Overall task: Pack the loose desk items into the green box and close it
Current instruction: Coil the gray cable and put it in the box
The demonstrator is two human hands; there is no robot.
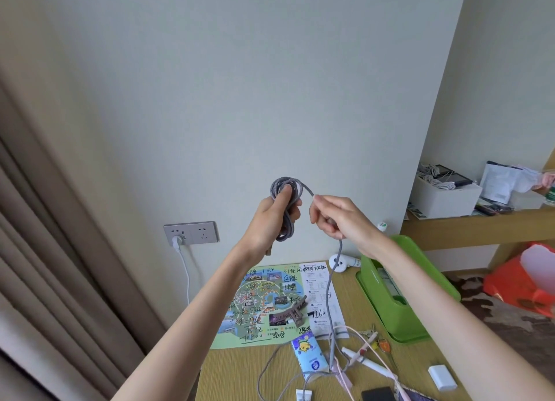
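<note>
My left hand (pixel 271 217) is raised above the desk and grips a coil of grey braided cable (pixel 285 190). My right hand (pixel 336 214) pinches the same cable just right of the coil. The cable's loose length (pixel 332 295) hangs from my right hand down to the desk. The green box (pixel 420 316) lies on the desk's right side, partly hidden behind my right forearm. Loose items lie below: a brown hair clip (pixel 289 313), a blue tissue pack (pixel 309 355), a white charger block (pixel 442 377), keys (pixel 374 334) and pink and white cords (pixel 363 355).
A colourful map sheet (pixel 264 298) covers the desk's back left. A wall socket (pixel 190 233) holds a white plug. A white gadget (pixel 342 262) sits by the wall. A shelf at the right carries a white box (pixel 444 196) and papers. A red bag (pixel 522 283) sits on the floor.
</note>
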